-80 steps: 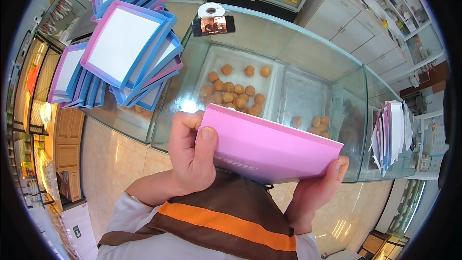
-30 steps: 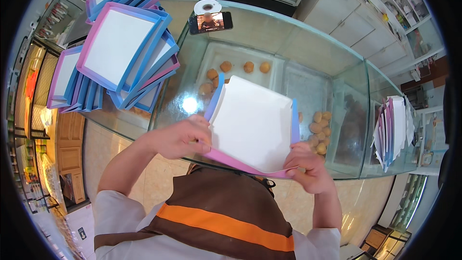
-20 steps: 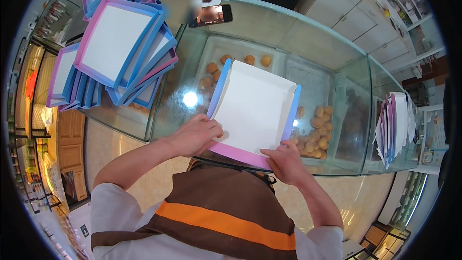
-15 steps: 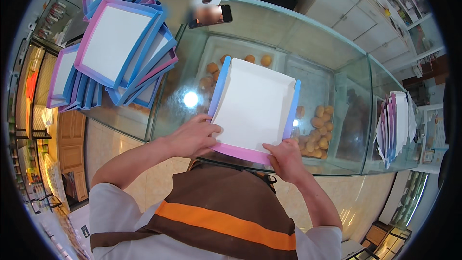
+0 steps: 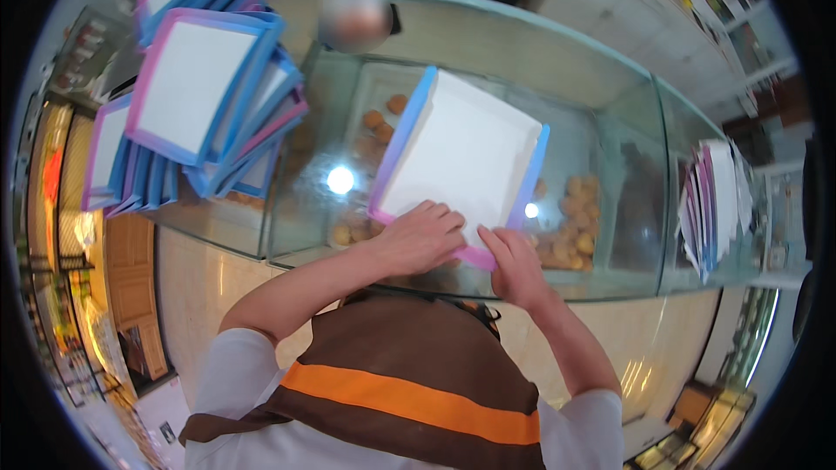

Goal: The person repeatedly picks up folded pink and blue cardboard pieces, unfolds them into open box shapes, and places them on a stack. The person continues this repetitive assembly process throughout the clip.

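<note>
A shallow cardboard box [image 5: 470, 144] with a white inside and blue and pink sides lies tilted on the glass counter in front of me. My left hand [image 5: 420, 239] is over its near pink side, with the fingers curled onto the wall toward the near right part. At the near right corner, my right hand [image 5: 521, 270] grips the wall with the thumb on the inner side. The fingers behind that wall are partly hidden. Blue side walls stand up along the left and right of the box, and its far edge shows white.
Stacked blue-and-pink boxes [image 5: 196, 87] rise at the left. Flat cardboard sheets [image 5: 716, 204] lean at the right. Under the glass top [image 5: 305, 170] are trays with round brown baked pieces [image 5: 570, 235]. A dark phone edge [image 5: 396, 19] shows at the far side beside a blurred patch.
My left hand has slid right along the near side, from the left corner toward my right hand. The box has turned slightly clockwise and shifted away from me.
</note>
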Demonstrator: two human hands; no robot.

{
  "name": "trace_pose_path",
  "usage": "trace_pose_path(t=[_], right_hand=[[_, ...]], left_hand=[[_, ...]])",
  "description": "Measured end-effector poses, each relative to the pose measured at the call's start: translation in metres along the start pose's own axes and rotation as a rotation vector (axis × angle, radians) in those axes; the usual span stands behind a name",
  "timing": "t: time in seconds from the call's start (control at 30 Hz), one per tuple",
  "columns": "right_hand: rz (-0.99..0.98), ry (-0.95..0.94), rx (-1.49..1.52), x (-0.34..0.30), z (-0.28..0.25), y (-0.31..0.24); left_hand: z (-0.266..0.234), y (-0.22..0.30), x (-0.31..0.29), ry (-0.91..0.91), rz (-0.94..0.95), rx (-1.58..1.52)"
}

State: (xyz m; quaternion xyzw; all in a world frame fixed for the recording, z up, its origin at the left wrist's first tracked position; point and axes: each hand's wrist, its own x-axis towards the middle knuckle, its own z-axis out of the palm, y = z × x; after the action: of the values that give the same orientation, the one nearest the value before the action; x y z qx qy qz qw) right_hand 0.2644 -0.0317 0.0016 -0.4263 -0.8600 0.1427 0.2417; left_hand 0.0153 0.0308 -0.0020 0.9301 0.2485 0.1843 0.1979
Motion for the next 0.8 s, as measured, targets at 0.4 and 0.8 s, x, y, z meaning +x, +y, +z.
trace_pose_path(t=[0.4, 0.8], right_hand=[[0.217, 0.135, 0.133, -0.026, 0.003, 0.011], [0.103, 0.147, -0.099, -0.021, -0.001, -0.002]], left_hand=[[0.008, 0.021, 0.031, -0.042, -0.001, -0.035], [0.016, 0.034, 0.030, -0.027, -0.110, -0.001]])
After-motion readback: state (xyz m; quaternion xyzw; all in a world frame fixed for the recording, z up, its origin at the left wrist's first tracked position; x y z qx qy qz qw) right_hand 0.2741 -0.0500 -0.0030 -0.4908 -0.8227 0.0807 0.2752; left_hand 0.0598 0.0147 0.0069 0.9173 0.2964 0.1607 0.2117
